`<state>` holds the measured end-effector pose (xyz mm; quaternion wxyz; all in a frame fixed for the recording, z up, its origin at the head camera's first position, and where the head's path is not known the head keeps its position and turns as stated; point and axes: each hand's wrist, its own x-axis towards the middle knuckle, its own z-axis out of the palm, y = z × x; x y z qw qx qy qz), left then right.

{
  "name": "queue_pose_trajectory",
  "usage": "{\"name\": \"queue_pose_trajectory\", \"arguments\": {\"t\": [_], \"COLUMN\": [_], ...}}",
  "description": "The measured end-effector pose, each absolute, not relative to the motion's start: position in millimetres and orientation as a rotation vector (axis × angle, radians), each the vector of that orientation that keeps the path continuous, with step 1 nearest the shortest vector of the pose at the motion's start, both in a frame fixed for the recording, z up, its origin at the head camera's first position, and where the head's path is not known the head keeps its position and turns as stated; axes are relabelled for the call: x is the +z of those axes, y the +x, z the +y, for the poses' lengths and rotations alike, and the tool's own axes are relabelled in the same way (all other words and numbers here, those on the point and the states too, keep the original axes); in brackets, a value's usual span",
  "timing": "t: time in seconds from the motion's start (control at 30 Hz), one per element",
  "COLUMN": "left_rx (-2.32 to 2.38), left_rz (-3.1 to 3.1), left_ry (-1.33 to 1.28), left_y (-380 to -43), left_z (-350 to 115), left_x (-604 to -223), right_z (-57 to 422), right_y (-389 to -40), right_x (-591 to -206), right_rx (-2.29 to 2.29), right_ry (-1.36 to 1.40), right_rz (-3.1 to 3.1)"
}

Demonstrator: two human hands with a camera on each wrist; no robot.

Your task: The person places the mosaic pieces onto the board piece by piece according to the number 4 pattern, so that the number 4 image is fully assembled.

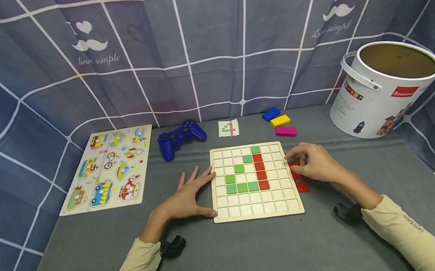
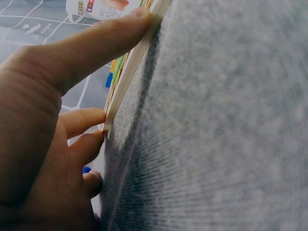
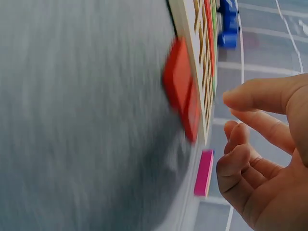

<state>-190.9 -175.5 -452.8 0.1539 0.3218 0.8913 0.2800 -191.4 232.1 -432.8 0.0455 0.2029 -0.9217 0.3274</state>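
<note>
A pale wooden grid board [image 1: 258, 210] lies on the grey table, with several green tiles [image 1: 239, 169] and a column of red tiles [image 1: 259, 166] set in its squares. My left hand [image 1: 185, 198] is spread at the board's left side; its thumb [image 2: 110, 41] and fingertips touch the edge. Over the board's right edge hovers my right hand [image 1: 314, 162], fingers bent and thumb near the index finger, with nothing visible between them. Loose red tiles [image 3: 178, 77] lie beside the board below that hand, which partly covers them in the head view.
Behind the board lie a small pattern card [image 1: 228, 128], a blue game controller [image 1: 181, 137], and blue, yellow and magenta blocks [image 1: 286, 131]. A picture puzzle board [image 1: 106, 168] is at left. A white bucket [image 1: 384, 98] stands at right, before a checked curtain [image 1: 209, 36].
</note>
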Motion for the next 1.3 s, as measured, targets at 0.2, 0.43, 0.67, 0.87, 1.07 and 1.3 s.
{"name": "queue_pose_trajectory", "arguments": {"t": [0.2,0.43,0.67,0.87,1.07,1.3], "left_rx": [0.810,0.815,0.816,0.805,0.799,0.807], "left_rz": [2.548,2.544,2.543,2.556,2.555,2.557], "left_ry": [0.920,0.934,0.931,0.911,0.906,0.912], "left_y": [-191,-192,-192,-192,-191,-191], "left_z": [-176,-175,-175,-176,-176,-176], "left_x": [-453,-454,-455,-455,-454,-453], "right_z": [248,254,259,258,258,258], "right_y": [-200,-205,-209,-208,-210,-208], "right_x": [-434,-441,-446,-445,-447,-445], "right_rx": [0.963,0.947,0.964,0.967,0.981,0.964], "right_ry": [0.582,0.548,0.579,0.610,0.557,0.473], "right_rz": [-2.850,-2.876,-2.862,-2.917,-2.916,-2.891]}}
